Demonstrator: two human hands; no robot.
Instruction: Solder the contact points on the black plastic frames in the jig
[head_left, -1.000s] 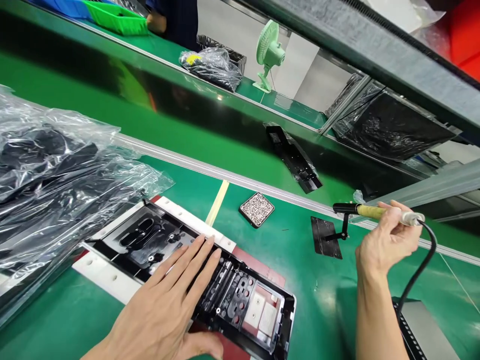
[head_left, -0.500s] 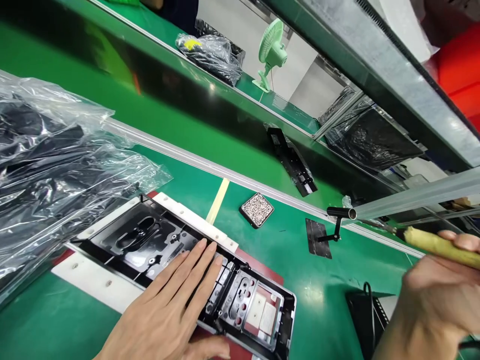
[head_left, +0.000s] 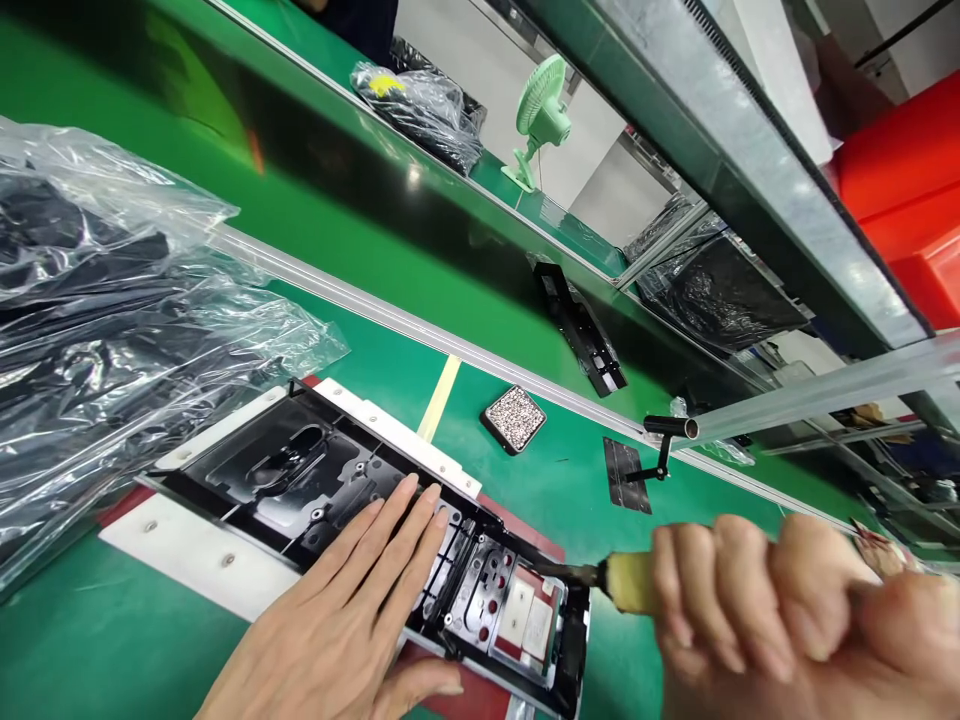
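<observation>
A black plastic housing lies in a fixture with white strips on a dark red base. My left hand rests flat on the middle of the housing, fingers stretched out and holding nothing. My right hand is closed round the yellow handle of a tool at the lower right. The tool's dark metal shaft reaches left over the upper edge of the housing's right section, beside its rectangular window. Whether the tip touches the plastic cannot be made out.
Plastic-wrapped black parts lie at the left. Beyond the fixture are a speckled square block, a black bracket and a metal rail. A long black part lies behind the rail. A green fan stands farther back.
My right hand has moved left with the tool, from beside the bracket to the right end of the housing. My left hand stays on the housing. The camera view has shifted slightly.
</observation>
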